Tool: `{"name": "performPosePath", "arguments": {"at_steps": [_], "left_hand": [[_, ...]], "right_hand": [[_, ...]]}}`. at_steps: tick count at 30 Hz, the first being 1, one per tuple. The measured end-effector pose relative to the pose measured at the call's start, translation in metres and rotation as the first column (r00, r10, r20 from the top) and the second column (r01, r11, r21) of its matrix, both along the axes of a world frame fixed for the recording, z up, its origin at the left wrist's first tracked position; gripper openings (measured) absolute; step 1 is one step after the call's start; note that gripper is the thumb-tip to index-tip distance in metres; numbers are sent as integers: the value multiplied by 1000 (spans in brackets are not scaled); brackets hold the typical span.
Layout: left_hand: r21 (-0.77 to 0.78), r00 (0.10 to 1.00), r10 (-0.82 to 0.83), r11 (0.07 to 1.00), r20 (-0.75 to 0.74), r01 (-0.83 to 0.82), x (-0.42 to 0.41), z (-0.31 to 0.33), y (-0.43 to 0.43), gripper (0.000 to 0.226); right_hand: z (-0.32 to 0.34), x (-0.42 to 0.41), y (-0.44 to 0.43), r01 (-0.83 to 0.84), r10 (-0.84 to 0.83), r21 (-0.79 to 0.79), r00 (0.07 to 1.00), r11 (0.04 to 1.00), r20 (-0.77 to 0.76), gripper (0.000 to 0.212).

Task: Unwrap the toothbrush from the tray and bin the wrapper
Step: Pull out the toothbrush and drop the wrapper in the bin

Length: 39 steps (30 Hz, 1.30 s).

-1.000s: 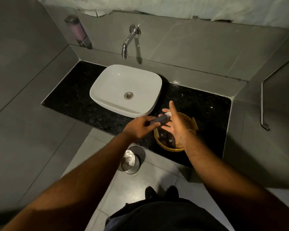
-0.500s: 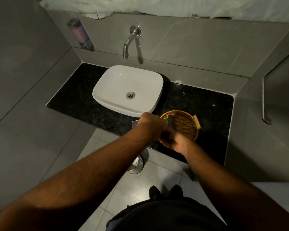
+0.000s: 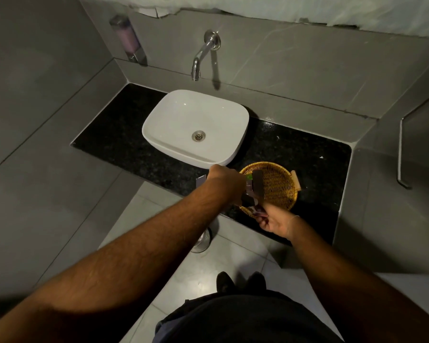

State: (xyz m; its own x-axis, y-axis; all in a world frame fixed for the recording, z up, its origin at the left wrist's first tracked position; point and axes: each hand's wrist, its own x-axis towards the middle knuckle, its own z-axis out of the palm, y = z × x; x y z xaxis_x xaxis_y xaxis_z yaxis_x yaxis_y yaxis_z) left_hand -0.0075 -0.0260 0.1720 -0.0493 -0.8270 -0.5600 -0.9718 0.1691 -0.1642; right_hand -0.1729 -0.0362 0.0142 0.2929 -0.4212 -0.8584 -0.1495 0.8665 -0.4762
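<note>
My left hand (image 3: 223, 179) is shut on a dark toothbrush box (image 3: 200, 180) and holds it level over the counter's front edge. The box's right end is open, with a dark flap (image 3: 258, 184) standing up and a green bit (image 3: 249, 178) showing beside it. My right hand (image 3: 276, 224) is below and to the right, its fingers pinched on a small pale and purple piece (image 3: 257, 212) at the near rim of the wicker tray (image 3: 280, 184). I cannot tell what that piece is. The steel bin (image 3: 203, 241) stands on the floor, mostly hidden under my left forearm.
A white basin (image 3: 196, 127) sits on the black counter (image 3: 124, 142) left of the tray, under a wall tap (image 3: 203, 55). A soap dispenser (image 3: 129, 40) hangs at the back left. A metal rail (image 3: 401, 154) is on the right wall. My shoes (image 3: 240, 280) are on the tiled floor.
Both hands came off the tray's middle toward the counter's front edge. My right hand pulled back from the box toward me, and the box's right end now shows an open flap.
</note>
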Motion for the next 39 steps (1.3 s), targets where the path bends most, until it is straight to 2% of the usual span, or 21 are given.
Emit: {"name": "performPosePath", "arguments": {"at_steps": [4, 8, 11, 16, 20, 26, 30, 34, 39], "left_hand": [[-6, 999, 11, 1000, -32, -12, 6, -9, 9, 39], [-31, 998, 42, 999, -49, -43, 15, -23, 17, 39], [-25, 994, 76, 997, -72, -78, 25, -37, 22, 38], [-51, 975, 183, 980, -124, -191, 49, -54, 35, 32], [-50, 924, 354, 930, -145, -365, 67, -71, 56, 35], [-11, 742, 605, 773, -290, -634, 82, -112, 94, 37], [83, 522, 735, 609, -432, -789, 88, -130, 106, 36], [120, 343, 742, 491, -576, -863, 92, -137, 109, 32], [121, 239, 725, 407, -646, -906, 92, -141, 120, 32]], "right_hand": [[5, 2, 2, -91, 91, -23, 996, 996, 14, 31], [-5, 2, 2, -184, 184, -14, 983, 983, 20, 42], [-6, 1, 3, -286, 286, -18, 958, 958, 31, 37], [-21, -8, 5, -324, 321, -16, 942, 946, -101, 36], [-32, -18, 3, -381, 376, 19, 902, 924, -213, 40], [-38, -20, -5, -342, 327, -20, 911, 939, -252, 41], [-37, -12, -13, -323, 292, -74, 916, 944, -273, 40], [-33, 1, -19, -311, 267, -125, 921, 942, -284, 41], [-35, 15, -19, -290, 225, -203, 929, 935, -292, 39]]}}
